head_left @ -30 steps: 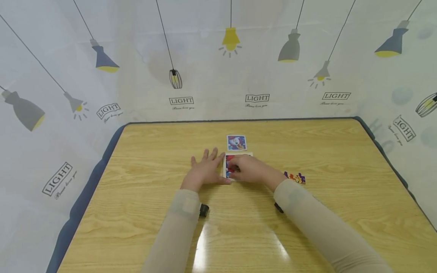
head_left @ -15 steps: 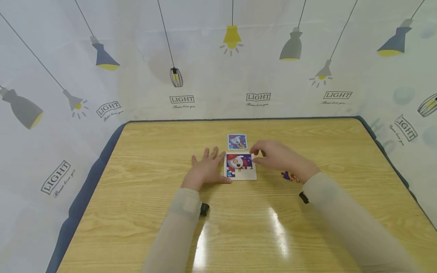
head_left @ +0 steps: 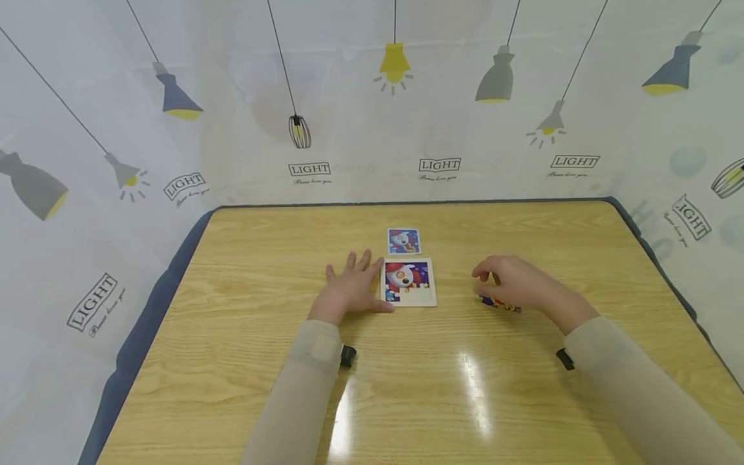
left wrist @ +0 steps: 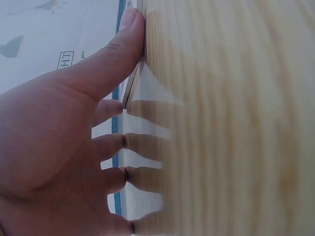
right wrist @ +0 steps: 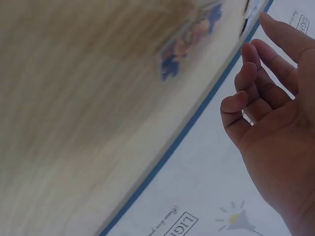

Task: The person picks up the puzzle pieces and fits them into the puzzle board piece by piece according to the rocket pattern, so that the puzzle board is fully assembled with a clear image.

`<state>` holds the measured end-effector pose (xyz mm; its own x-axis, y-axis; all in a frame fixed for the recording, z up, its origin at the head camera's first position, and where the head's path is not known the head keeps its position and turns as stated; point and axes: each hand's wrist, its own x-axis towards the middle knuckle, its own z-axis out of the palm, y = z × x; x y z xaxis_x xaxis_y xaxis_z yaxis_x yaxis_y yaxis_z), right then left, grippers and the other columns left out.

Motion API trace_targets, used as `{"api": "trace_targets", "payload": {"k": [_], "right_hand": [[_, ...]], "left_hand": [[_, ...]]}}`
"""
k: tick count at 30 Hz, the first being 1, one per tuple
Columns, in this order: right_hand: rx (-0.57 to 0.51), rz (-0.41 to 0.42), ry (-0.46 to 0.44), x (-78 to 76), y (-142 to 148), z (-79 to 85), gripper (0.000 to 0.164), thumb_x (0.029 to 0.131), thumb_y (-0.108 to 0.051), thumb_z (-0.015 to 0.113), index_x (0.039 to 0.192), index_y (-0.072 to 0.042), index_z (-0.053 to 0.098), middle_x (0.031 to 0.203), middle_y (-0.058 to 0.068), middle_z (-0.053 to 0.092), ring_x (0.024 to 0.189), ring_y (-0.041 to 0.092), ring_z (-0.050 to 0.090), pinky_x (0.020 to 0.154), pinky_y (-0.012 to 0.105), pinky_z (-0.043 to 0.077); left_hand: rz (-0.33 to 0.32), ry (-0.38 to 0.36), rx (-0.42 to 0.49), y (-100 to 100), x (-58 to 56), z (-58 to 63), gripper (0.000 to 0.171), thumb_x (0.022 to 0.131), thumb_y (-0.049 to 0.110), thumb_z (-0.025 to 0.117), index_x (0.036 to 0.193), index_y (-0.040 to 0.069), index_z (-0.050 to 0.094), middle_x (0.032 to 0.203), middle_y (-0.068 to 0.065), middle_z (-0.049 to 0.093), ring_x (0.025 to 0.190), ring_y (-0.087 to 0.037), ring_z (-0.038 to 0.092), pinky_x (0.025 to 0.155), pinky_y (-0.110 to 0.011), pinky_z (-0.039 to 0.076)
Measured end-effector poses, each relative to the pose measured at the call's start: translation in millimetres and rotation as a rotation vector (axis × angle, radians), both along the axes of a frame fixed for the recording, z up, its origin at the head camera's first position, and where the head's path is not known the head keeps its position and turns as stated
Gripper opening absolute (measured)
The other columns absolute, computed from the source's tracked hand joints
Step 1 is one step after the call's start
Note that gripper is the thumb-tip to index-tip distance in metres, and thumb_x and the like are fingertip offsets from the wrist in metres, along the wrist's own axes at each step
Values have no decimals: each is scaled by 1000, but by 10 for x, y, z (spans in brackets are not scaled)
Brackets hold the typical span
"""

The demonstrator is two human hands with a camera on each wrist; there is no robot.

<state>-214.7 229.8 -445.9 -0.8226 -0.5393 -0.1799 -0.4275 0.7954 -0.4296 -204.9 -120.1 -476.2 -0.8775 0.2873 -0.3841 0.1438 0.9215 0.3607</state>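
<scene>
A small square jigsaw puzzle [head_left: 401,278] sits in a white tray [head_left: 420,298] at the middle of the table. Its upper part and lower left show a white-faced figure in red; the lower right is bare white. Fingers spread, my left hand [head_left: 347,292] rests at the tray's left side, with thumb and index finger at its edge. To the right, my right hand [head_left: 514,283] hovers over loose purple and orange jigsaw pieces [head_left: 501,306], partly covering them in the head view. In the right wrist view its fingers [right wrist: 246,76] are loosely bent, holding nothing, apart from the pieces.
A picture card [head_left: 403,241] with a matching figure lies just behind the tray. The wooden table [head_left: 261,387] has a dark blue edge [head_left: 407,203] at the back. Behind it hangs a white sheet [head_left: 360,129] printed with lamps.
My right hand has lifted off the puzzle and moved right to above the loose pieces, uncovering the puzzle. My left hand has stayed at the tray's left side.
</scene>
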Motion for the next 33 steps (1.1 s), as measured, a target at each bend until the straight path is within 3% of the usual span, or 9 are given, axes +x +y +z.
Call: {"api": "trace_targets", "payload": {"k": [3,9,14,25,33], "right_hand": [[-12,-7,2,50,91,-73,39,99,-25,77,129,-1,72,110,9,75,68,7,56,75,33,56],[-25,-34,-24,130,195,-163,42,97,-29,79,128,-1,72,104,4,72,79,10,58,74,31,55],[-13,-6,7,166,236,-219,34,97,-26,79,121,-3,74,96,0,70,81,10,60,74,32,56],[-4,64,51,206,135,-272,23,100,-14,74,120,-4,76,97,-1,70,83,7,58,72,30,54],[-27,80,56,235,29,-292,26,100,-18,75,123,-6,75,103,0,69,87,9,60,76,32,57]], "left_hand": [[2,3,2,-1,3,0,113,85,69,79,172,31,17,182,-3,-3,168,-36,-9,127,-77,-6],[1,4,-4,-2,10,8,113,85,69,78,172,31,17,182,-4,-3,168,-36,-8,127,-77,-7],[-2,3,-4,-4,15,17,113,85,69,78,172,31,17,182,-4,-3,168,-36,-9,128,-77,-6],[-7,5,-9,7,10,12,113,85,70,77,172,31,16,182,-4,-3,168,-36,-9,128,-78,-5],[-6,5,-10,4,10,4,113,86,70,77,172,31,16,182,-4,-3,168,-36,-9,128,-78,-5]]}}
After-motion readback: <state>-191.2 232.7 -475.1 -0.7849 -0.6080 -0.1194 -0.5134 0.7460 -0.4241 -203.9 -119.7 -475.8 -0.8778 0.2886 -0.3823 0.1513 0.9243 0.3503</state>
